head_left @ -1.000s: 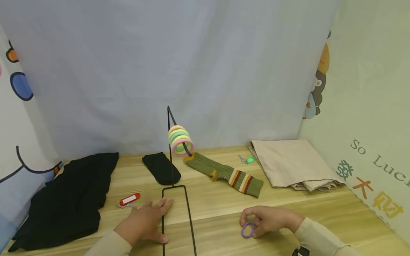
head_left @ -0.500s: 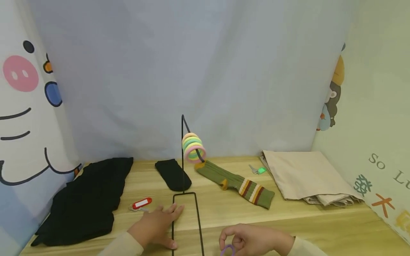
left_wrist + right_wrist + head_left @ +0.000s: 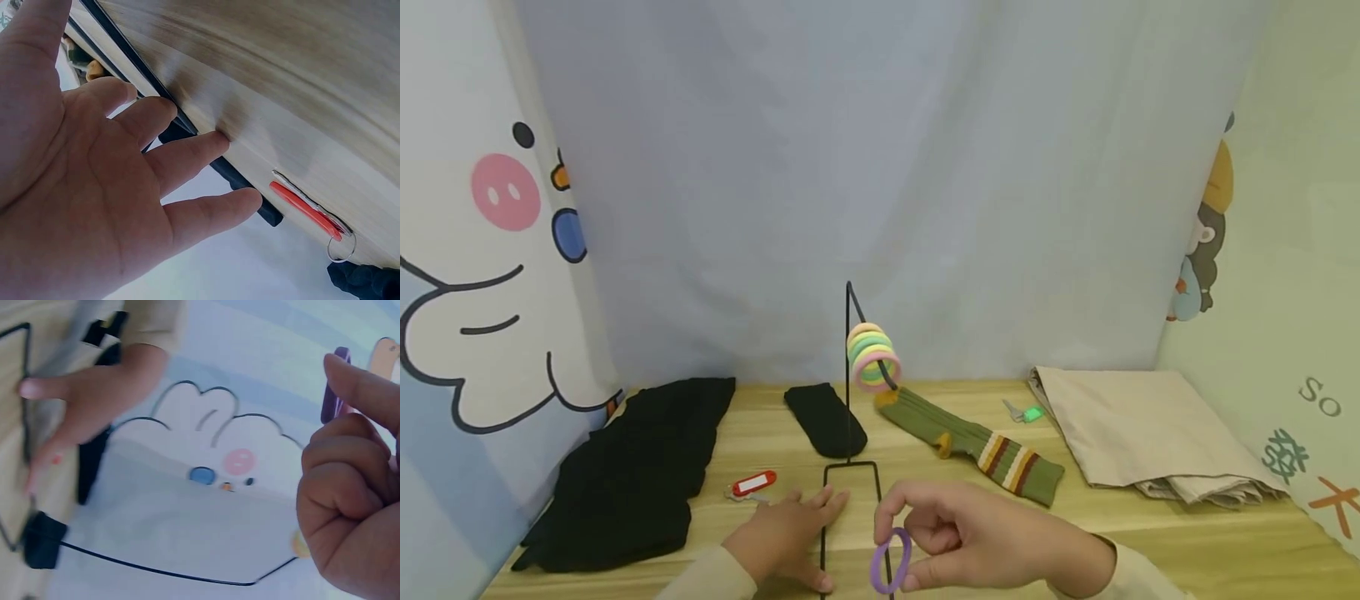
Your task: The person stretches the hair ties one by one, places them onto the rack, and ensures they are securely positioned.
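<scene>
In the head view my right hand (image 3: 973, 537) pinches a purple ring (image 3: 891, 561) between thumb and index finger, above the frame of a black wire stand (image 3: 850, 462). The right wrist view shows the purple ring (image 3: 335, 387) almost edge-on, with the other fingers curled. My left hand (image 3: 790, 533) lies with spread fingers on the left side of the stand's base. Its fingers look straight in the left wrist view, where the hand (image 3: 119, 169) is seen from the palm side. Several pastel rings (image 3: 872, 354) hang on the stand's sloping arm.
A red key tag (image 3: 754, 482) with a key lies left of the stand. Black cloth (image 3: 632, 475) is at the left, a black sock-like piece (image 3: 826, 421) behind the stand. A striped green sock (image 3: 970, 442), green-tagged key (image 3: 1026, 412) and folded beige cloth (image 3: 1150, 425) lie to the right.
My right hand has moved left and up with the purple ring, from the table beside the stand to over its base. The head view has shifted; my left hand stays on the base.
</scene>
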Motion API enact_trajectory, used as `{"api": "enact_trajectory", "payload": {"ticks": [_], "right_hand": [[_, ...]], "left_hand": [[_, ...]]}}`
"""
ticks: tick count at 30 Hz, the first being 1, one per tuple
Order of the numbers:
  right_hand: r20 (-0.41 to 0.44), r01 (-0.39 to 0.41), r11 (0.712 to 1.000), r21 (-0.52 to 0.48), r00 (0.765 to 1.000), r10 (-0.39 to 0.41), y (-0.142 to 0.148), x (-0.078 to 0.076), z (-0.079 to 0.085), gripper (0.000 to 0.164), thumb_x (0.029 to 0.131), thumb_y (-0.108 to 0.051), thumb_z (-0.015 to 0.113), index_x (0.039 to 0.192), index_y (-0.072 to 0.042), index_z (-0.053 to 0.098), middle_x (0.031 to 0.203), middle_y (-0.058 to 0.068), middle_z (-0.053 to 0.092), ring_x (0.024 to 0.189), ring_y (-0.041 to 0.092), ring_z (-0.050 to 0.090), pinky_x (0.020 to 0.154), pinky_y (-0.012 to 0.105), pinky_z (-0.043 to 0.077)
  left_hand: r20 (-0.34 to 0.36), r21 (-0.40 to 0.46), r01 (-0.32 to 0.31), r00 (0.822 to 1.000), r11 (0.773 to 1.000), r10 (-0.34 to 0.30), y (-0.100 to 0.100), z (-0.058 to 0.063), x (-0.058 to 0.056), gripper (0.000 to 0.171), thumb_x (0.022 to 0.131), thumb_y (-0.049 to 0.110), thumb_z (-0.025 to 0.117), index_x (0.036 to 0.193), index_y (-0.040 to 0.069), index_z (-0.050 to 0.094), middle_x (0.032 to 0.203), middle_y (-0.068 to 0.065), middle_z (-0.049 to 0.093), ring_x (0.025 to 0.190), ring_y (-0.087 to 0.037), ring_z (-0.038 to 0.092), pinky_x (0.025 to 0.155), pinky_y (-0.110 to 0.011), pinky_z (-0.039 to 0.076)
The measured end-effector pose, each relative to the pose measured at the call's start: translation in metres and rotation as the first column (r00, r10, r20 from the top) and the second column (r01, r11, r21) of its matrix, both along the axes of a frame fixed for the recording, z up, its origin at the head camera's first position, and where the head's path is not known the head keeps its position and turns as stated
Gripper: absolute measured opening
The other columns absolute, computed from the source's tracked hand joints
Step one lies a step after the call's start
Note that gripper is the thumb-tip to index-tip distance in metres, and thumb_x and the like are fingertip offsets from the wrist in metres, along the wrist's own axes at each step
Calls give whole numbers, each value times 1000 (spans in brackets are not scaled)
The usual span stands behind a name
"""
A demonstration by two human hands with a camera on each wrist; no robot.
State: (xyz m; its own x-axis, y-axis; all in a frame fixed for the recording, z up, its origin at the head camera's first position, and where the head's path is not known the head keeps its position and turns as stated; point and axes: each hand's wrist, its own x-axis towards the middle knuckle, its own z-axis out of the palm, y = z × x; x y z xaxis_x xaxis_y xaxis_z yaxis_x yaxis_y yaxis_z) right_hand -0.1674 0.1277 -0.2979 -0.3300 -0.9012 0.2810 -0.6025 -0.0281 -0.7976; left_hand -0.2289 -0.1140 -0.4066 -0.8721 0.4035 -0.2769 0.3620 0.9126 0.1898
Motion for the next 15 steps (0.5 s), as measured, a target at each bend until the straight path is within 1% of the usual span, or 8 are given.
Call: {"api": "enact_trajectory", "payload": {"ticks": [2, 4, 6, 9, 10, 11, 13, 15], "right_hand": [[-106, 19, 998, -68, 994, -26, -1, 4, 13, 26, 86, -2, 62, 109, -5, 49, 55, 4, 24, 51, 2, 21, 50, 10, 25], [-209, 40, 989, -141, 976, -70, -1, 6, 25, 29, 83, 1, 65, 107, -5, 49, 54, 2, 24, 50, 4, 21, 48, 10, 25], [-294, 62, 974, -217, 948, -126, -1, 8, 36, 31, 81, 3, 66, 106, -4, 49, 55, 1, 24, 49, 6, 22, 47, 11, 25], [-392, 85, 947, -311, 896, -209, -2, 8, 49, 34, 79, 5, 68, 106, -1, 49, 54, 0, 26, 46, 7, 21, 45, 12, 25], [-422, 103, 937, -334, 872, -247, -3, 8, 53, 34, 78, 4, 68, 106, 0, 50, 53, -1, 26, 46, 6, 20, 44, 11, 25], [-460, 131, 926, -353, 838, -294, -4, 7, 56, 34, 78, 3, 69, 106, -1, 50, 53, -1, 26, 46, 5, 20, 45, 11, 25], [-522, 214, 901, -378, 754, -398, -5, 5, 62, 38, 76, 1, 72, 107, -5, 51, 53, -3, 26, 48, 2, 20, 47, 10, 25], [-562, 289, 874, -391, 677, -475, -7, 1, 65, 40, 74, 0, 74, 107, -8, 52, 54, -3, 26, 51, -1, 20, 49, 10, 25]], "left_hand": [[-3, -1, 0, 1000, 1000, 0, 1, 0, 0, 98, 60, 54, 78, 143, 27, 35, 148, -2, 38, 130, -42, 36, 90, -72, 29], [-5, -9, 1, 1000, 1000, -1, 1, 0, 0, 98, 60, 53, 78, 143, 27, 35, 147, -2, 38, 130, -42, 36, 91, -72, 30], [-3, -20, 1, 1000, 1000, -1, 2, 1, 0, 98, 60, 53, 78, 143, 27, 34, 147, -1, 38, 130, -42, 36, 91, -71, 30], [-2, -28, 0, 1000, 1000, 0, 3, 1, 1, 98, 60, 52, 78, 144, 28, 34, 148, -1, 37, 130, -41, 36, 91, -71, 30], [-2, -29, -1, 1000, 1000, 1, 3, 2, 1, 98, 60, 52, 78, 144, 28, 33, 148, 0, 37, 131, -41, 36, 91, -71, 31], [-3, -31, -1, 1000, 1000, 1, 3, 2, 1, 98, 60, 52, 78, 144, 29, 33, 148, 0, 36, 130, -41, 36, 91, -71, 31], [-5, -25, -1, 1000, 1000, 1, 2, 2, 1, 99, 59, 52, 78, 144, 29, 33, 148, 0, 36, 130, -42, 36, 90, -71, 31], [-9, -24, 2, 1000, 1000, -2, 2, 2, 2, 99, 59, 51, 79, 144, 29, 33, 148, 0, 36, 130, -42, 36, 90, -72, 31]]}}
